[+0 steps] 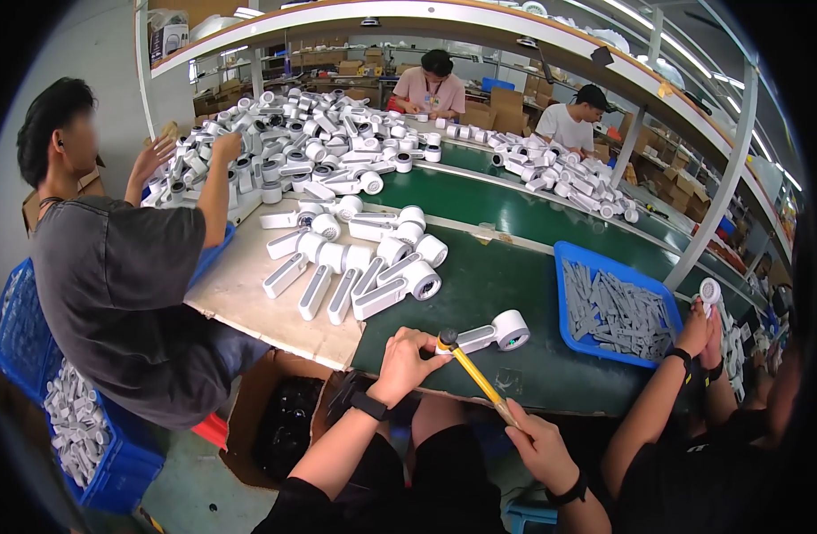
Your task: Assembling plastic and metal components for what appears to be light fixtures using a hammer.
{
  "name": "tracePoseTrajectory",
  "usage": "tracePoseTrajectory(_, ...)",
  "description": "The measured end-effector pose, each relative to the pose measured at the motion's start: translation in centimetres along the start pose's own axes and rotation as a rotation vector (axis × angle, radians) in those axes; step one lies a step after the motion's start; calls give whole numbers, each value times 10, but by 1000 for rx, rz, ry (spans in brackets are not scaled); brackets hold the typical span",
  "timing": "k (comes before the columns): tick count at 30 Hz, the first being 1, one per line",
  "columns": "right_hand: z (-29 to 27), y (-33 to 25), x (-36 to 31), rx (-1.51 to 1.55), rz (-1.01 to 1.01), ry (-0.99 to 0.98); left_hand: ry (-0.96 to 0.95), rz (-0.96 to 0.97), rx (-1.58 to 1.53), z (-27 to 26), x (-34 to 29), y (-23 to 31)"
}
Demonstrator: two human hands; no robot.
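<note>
A white handheld fan (508,330) with a round head and a flat handle lies on the green work table in front of me. My left hand (405,364) is closed on the end of its handle, with the fingertips partly hidden. In my right hand (543,452) is a hammer (480,377) with a yellow shaft and a black head. The hammer head is right at my left fingertips, over the handle end; whether it touches cannot be made out. Several similar white fans (355,258) lie beyond my left hand, on a beige board (248,307).
To the right stands a blue tray (564,334) of grey strips. A co-worker there holds a white fan (710,291). Another person at left reaches to a large heap of fans (293,142). An open cardboard box (248,427) stands below the table edge. Two more people work behind.
</note>
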State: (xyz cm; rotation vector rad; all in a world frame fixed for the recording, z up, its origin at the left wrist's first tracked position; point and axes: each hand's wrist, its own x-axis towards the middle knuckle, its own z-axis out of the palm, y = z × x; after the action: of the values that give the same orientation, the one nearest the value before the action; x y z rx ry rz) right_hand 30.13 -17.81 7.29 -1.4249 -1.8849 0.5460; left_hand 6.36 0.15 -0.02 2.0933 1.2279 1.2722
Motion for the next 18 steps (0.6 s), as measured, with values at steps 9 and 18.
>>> tracePoseTrajectory(9,-6,26,-2,-22,43,60,5,-9,-21,1,3,5)
tracePoseTrajectory(18,-11,32,-5,8,34,114,-3,34,28,0,2,4)
